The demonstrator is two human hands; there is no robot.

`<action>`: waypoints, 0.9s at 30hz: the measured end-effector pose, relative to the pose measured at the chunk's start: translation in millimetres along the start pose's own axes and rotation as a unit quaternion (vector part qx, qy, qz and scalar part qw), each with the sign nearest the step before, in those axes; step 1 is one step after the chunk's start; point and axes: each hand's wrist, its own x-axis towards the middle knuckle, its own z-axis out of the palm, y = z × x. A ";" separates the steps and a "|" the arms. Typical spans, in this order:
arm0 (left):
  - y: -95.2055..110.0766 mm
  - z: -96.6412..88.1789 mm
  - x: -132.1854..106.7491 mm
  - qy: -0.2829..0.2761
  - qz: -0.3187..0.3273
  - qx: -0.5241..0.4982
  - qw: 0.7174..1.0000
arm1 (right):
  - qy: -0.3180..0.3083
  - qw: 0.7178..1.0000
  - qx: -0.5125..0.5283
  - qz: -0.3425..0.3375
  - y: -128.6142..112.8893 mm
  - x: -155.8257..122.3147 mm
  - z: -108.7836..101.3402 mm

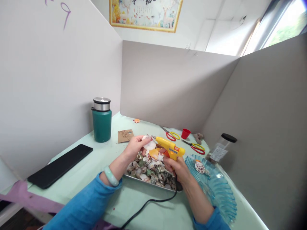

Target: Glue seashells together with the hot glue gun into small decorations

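A white shell [150, 144] is pinched in the fingers of my left hand [136, 146], above a metal tray [144, 181] of shells. My right hand [176, 164] is wrapped round the grip of a yellow glue gun [169, 146]. The gun's nozzle points left and reaches the upper edge of the white shell; whether it touches cannot be made out. A black cord [153, 200] runs from the gun down to the table's front. Several small shells [148, 174] fill the tray, with an orange shell [153, 154] among them below my hands.
A blue glass plate [227, 198] holding a shell piece [200, 166] stands right. Two pairs of scissors [171, 135], a red cup [185, 133] and a brown card [125, 135] lie behind. Left are a green flask [102, 123] and a black slab [61, 164]. A lidded jar [222, 147] stands far right.
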 end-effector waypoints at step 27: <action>-4.4 -6.8 6.2 0.055 0.016 -0.039 0.998 | -0.033 0.999 0.022 0.026 -0.4 0.2 -3.4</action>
